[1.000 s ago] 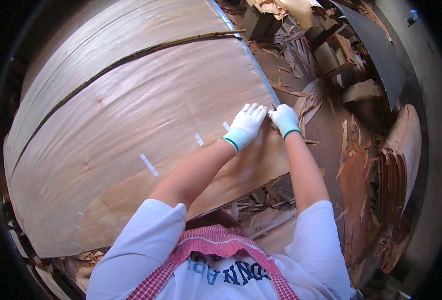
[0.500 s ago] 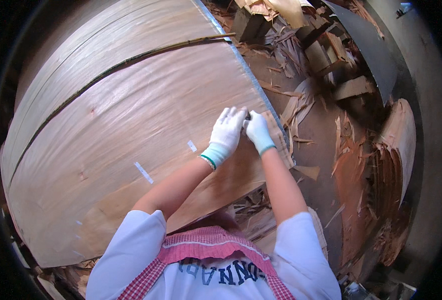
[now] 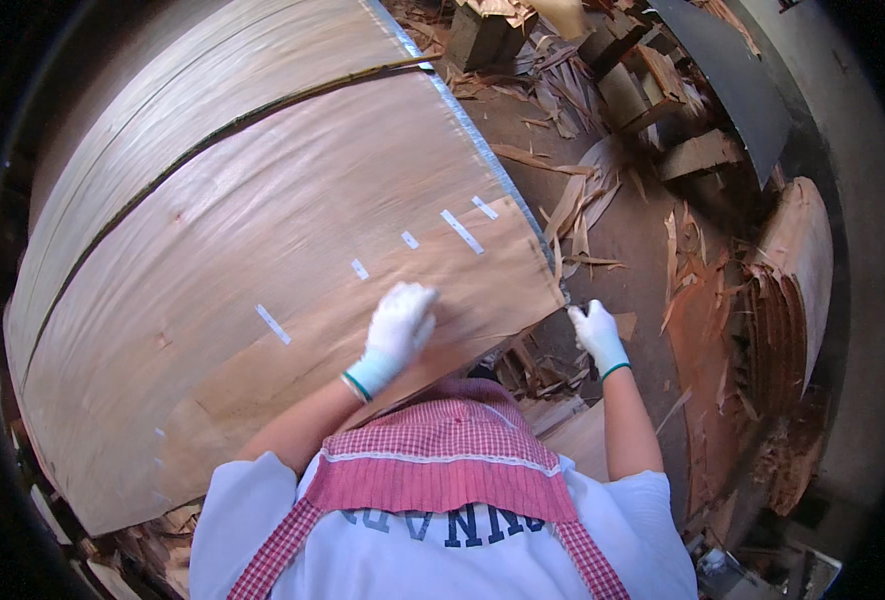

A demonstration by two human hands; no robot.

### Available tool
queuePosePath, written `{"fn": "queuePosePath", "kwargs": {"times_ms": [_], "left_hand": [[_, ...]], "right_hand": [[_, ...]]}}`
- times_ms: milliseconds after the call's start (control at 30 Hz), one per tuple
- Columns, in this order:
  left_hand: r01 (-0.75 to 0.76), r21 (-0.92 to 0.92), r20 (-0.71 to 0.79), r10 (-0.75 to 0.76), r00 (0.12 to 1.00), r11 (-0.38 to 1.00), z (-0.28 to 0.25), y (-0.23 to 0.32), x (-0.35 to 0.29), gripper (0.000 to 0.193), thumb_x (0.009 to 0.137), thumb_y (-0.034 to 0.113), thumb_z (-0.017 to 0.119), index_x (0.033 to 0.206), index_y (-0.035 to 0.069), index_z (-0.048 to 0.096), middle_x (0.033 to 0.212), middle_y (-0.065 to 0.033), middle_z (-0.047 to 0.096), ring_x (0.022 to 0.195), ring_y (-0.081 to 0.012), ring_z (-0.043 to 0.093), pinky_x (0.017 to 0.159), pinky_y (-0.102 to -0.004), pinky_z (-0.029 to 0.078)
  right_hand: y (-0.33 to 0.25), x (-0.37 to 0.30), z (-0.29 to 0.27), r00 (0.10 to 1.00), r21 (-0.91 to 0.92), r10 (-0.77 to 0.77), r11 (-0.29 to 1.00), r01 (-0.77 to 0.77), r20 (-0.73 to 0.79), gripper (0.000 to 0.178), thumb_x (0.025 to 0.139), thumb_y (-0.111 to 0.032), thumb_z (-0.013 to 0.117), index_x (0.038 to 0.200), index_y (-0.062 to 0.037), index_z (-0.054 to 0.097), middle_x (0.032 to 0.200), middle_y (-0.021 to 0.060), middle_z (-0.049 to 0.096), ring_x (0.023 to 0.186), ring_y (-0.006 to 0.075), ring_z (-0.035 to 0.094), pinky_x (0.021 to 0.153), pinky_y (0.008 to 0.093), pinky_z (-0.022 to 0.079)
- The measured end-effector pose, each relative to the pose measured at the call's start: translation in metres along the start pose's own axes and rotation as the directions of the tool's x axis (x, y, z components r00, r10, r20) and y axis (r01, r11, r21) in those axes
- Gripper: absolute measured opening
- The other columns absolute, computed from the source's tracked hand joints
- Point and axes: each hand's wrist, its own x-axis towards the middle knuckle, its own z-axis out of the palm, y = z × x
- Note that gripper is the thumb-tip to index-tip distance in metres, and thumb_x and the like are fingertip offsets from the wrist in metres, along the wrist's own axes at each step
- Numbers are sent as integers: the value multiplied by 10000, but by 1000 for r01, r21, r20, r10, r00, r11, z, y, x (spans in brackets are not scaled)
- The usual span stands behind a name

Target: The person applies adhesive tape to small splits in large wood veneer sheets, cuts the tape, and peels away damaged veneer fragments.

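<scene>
My left hand, in a white knit glove with a green-edged cuff, is raised just above a wide, pale wood veneer sheet. Its fingers are curled in, and what they hold, if anything, is hidden. Past the sheet's near right corner, my right hand is closed, gloved the same way. A small dark object shows at its fingertips, too small to name. Several short white tape strips run in a slanting row across the sheet, among them a long strip and a shorter strip near the right edge.
A dark narrow strip crosses the veneer's far part, and a bluish band lines its right edge. Torn veneer scraps litter the floor. Wooden blocks, a dark panel and a stack of curved veneer stand to the right.
My hands were together near the sheet's right edge. The left has drawn back toward me and left; the right has moved near and right, off the sheet. Tape strips they covered now show.
</scene>
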Motion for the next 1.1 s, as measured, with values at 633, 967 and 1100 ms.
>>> {"fn": "queuePosePath", "kwargs": {"times_ms": [633,967,1100], "left_hand": [[524,-49,-644,-428,634,850,-1,117,33,138,953,124,619,1028,21,673,804,-113,681,688,-153,626,637,-288,488],[384,363,-727,0,687,849,-110,154,70,147,923,137,648,1000,15,676,823,-175,675,740,-330,660,657,-375,507],[243,523,-688,236,686,817,-149,150,95,106,919,186,637,921,85,666,735,-135,653,669,-319,657,571,-403,509]], "right_hand": [[-1,53,-43,725,510,-460,842,174,513,233,989,-233,507,1054,-16,561,801,62,611,642,149,562,583,305,479],[-85,105,-7,538,36,-819,543,839,-200,469,813,-256,757,1158,-13,551,957,217,583,910,368,596,830,436,484],[-123,137,8,433,157,-900,420,894,-55,726,726,-152,806,1348,-28,452,1192,236,508,1093,399,555,943,430,472]]}}
